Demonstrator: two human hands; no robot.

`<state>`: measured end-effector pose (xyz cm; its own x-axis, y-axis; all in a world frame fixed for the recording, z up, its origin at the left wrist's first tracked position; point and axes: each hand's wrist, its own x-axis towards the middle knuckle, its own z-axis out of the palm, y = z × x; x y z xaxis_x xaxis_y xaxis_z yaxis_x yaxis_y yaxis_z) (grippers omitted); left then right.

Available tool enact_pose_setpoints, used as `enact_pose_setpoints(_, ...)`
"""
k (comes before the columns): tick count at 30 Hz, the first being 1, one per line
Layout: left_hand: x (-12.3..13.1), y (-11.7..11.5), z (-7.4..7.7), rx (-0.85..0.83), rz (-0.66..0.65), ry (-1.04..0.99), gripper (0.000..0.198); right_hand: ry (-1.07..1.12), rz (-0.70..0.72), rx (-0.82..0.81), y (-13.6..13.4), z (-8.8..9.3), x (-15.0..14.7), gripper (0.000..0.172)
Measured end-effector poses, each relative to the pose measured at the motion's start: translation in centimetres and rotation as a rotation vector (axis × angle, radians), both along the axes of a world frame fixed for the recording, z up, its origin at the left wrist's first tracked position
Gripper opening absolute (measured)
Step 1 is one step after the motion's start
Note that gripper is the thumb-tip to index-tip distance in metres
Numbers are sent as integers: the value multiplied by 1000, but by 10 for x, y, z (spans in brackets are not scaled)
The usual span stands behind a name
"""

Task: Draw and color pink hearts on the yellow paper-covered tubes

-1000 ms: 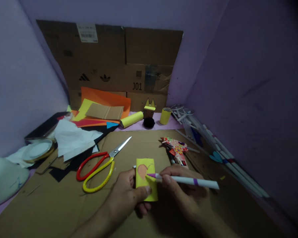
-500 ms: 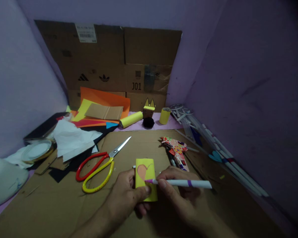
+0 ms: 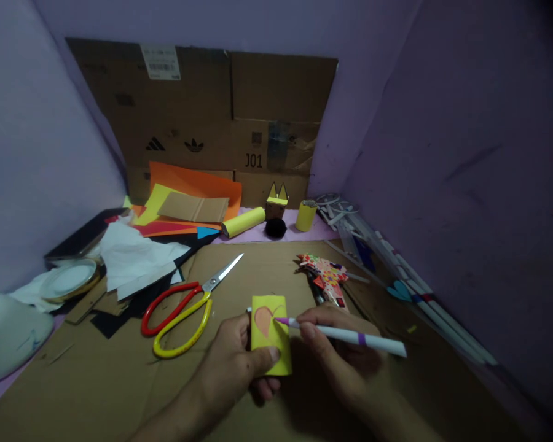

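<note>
My left hand [image 3: 239, 353] grips a small yellow paper-covered piece [image 3: 279, 344] from its left side, thumb across the lower front. A partly coloured heart [image 3: 263, 320] is drawn on its face, orange-pink on the left half. Between the fingers of my right hand [image 3: 338, 347] is a white marker [image 3: 359, 339] with a purple band; its purple tip meets or hovers just over the heart's right half. Left of my hands lie scissors [image 3: 205, 291] with one red and one yellow handle, blades pointing away.
A flower-patterned glue gun [image 3: 327, 276] lies beyond my right hand. At the back stand a yellow roll [image 3: 244, 222], a yellow cylinder [image 3: 306, 216], an eared figure [image 3: 276, 205] and a black pompom [image 3: 275, 228]. White tissue [image 3: 136, 255] and coloured paper [image 3: 193, 184] lie left; a white bowl [image 3: 13, 337] too.
The marker's tip has moved up and slightly right on the heart, and its back end has swung lower and to the right. My left hand and the yellow piece have barely moved.
</note>
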<state>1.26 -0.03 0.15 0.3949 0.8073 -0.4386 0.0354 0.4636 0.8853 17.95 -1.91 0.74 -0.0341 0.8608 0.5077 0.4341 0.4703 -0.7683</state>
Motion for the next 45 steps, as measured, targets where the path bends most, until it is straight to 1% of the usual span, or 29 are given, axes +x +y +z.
enact_pose_setpoints(5,1,1,3,0,-13,6,33,-15,11,-18,-1,0,-1,14)
enact_pose_setpoints(10,2,-1,2,-13,-9,13,32,-10,32,-16,-1,-1,-2,15)
enact_pose_setpoints(15,2,0,3,-11,9,-6,34,-12,53,-66,-3,-4,-3,20)
enact_pose_setpoints(20,2,1,1,1,7,-21,34,-22,84,-64,-4,-6,-3,18)
enact_pose_setpoints(24,2,0,1,5,5,-9,33,-19,71,-73,-3,-5,-2,19)
enact_pose_setpoints(30,2,-1,3,-10,14,7,33,-23,-21,-69,-1,-4,0,16)
enact_pose_setpoints(35,1,0,1,8,4,7,29,-4,8,-104,-3,-4,-3,19)
enact_pose_setpoints(38,1,0,2,-1,6,-10,31,9,14,-133,-6,-3,-6,23)
enact_pose_setpoints(42,2,0,4,0,11,-12,34,8,52,-127,-6,-3,-6,22)
enact_pose_setpoints(45,2,0,4,4,-1,-6,33,19,34,-129,-5,-5,-5,22)
